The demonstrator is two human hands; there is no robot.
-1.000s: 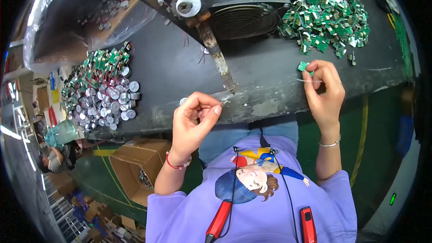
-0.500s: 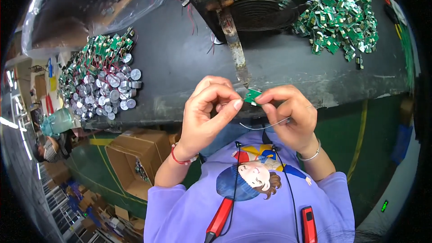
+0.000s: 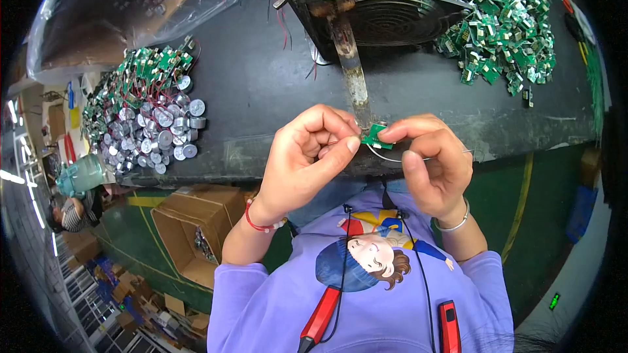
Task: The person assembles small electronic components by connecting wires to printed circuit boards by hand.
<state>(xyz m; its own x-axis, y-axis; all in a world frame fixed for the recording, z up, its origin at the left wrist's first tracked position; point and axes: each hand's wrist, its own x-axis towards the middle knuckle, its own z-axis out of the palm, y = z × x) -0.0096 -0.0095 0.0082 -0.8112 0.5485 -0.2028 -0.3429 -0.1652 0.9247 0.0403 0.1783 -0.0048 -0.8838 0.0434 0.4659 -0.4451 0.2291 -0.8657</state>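
Together, the left hand [image 3: 306,157] and right hand [image 3: 430,160] pinch a small green board [image 3: 374,136] between their fingertips. A thin wire [image 3: 418,157] curves just below the right thumb, above the desk [image 3: 275,85] edge.

Even, bright overhead light; soft shadows under both hands on the dark workbench [image 3: 275,85]. Glare on clear plastic bag [image 3: 131,6] upper left. Strong fisheye bending, black vignette at rim; centre sharp.

1. Dark workbench [image 3: 261,85] across the upper frame.
2. Green floor [image 3: 536,235] with a yellow line [image 3: 523,189], lower right.
3. Open cardboard box [image 3: 196,229] on the floor, lower left.
4. Bright strip light [image 3: 12,176] at the left edge.
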